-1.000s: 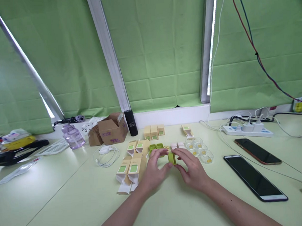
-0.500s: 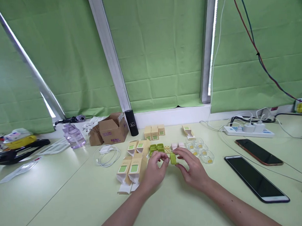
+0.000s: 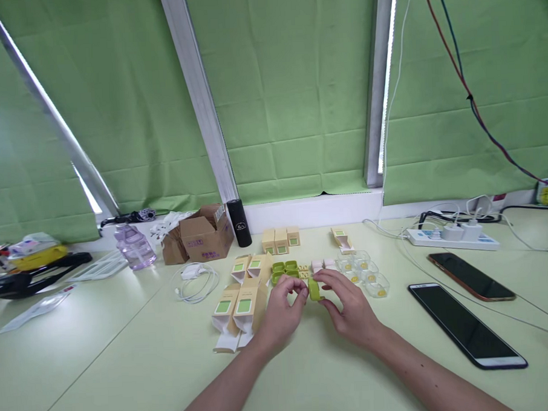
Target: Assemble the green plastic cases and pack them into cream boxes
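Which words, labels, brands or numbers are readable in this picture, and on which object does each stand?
No text can be read.
Purple print on the cardboard box: too blurred to read.
White mark on the black cylinder: too small.
Green labels on the cream cartons: too small.
The small green case: no print visible.

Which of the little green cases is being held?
The green case in the right hand, against the left hand; other green cases lie on the table behind.
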`<state>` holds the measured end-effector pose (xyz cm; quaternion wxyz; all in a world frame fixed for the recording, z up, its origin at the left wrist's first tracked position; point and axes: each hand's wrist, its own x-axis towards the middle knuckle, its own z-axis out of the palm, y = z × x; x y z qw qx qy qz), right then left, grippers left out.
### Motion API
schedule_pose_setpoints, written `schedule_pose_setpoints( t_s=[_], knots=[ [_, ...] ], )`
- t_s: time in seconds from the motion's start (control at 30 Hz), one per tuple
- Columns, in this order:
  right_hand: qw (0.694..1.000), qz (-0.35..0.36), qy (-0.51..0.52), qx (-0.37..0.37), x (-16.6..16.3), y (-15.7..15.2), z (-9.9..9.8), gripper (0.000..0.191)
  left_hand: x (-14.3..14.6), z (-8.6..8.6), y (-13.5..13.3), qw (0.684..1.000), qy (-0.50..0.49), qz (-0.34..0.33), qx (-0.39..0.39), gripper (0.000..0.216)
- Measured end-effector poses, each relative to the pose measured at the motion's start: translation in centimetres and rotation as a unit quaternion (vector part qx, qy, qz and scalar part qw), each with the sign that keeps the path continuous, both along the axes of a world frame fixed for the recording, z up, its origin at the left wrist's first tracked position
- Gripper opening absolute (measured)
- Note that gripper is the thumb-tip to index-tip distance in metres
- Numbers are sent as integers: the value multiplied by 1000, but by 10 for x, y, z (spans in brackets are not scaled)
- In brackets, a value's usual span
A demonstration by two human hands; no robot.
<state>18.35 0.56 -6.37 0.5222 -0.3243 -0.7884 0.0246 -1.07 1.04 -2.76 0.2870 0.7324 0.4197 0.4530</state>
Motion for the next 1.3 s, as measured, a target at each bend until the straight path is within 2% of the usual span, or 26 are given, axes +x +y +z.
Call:
schedule_pose_setpoints(
  t_s=[1.3],
  knots=[
    [1000,8,9,-21,-2,0,0,50,-2,0,1,1000,6,6,8,22]
  ],
)
